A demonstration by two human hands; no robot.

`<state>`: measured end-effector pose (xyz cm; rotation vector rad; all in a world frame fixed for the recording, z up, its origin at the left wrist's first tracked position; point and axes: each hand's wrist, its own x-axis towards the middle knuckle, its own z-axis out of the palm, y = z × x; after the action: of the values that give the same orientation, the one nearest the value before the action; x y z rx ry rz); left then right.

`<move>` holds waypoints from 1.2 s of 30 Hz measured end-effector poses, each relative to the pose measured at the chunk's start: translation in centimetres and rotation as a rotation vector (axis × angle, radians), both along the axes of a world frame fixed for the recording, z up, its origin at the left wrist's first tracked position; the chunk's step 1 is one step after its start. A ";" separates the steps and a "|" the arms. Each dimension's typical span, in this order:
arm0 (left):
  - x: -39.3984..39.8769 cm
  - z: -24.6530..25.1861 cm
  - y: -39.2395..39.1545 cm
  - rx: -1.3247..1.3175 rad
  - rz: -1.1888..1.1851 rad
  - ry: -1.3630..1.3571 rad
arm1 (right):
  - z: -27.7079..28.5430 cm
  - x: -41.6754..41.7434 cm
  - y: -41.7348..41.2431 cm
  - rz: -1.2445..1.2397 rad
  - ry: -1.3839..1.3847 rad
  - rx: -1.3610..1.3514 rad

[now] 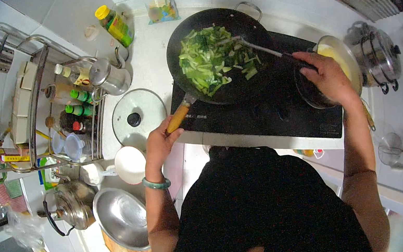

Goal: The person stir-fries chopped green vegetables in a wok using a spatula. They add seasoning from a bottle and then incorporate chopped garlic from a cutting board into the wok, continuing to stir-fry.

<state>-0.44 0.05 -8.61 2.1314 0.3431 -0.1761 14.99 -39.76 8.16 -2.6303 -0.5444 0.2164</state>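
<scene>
A dark wok (228, 94) sits on the black glass cooktop (263, 116), tipped slightly or level, I cannot tell which. Chopped leafy greens (206, 58) lie in it, mostly in its left half. My left hand (162, 138) grips the wok's wooden handle (177, 117) at the near left. In my right hand (326, 74) is the black handle of a metal spatula (262, 48); its blade is partly hidden among the greens. Under my right forearm stands a pan with yellow contents (332, 53), partly covered by the hand.
Left of the cooktop lie a glass lid (120, 115), a white bowl (130, 165) and a steel basin (120, 214). A wire rack (32, 129) with bottles lines the left wall. Behind it stands a steel oil pot (109, 77). A stacked steamer (378, 56) is at far right.
</scene>
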 end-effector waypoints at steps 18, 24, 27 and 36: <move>0.1 -0.2 -0.2 0.012 -0.026 -0.054 | -3.0 3.8 -1.3 0.009 0.043 0.081; 0.0 -2.2 0.3 -0.129 -0.011 -0.108 | -7.3 8.3 3.6 -0.007 0.154 0.169; 0.2 -1.3 0.2 -0.082 -0.012 -0.033 | -8.1 7.8 4.7 0.204 0.134 0.183; 0.1 -1.7 0.2 -0.101 0.007 -0.043 | -0.4 4.7 -1.0 0.421 -0.020 -0.165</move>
<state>-0.36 0.20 -10.34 2.0306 0.3101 -0.1407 19.67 -40.72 7.74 -2.6456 -1.1288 0.3777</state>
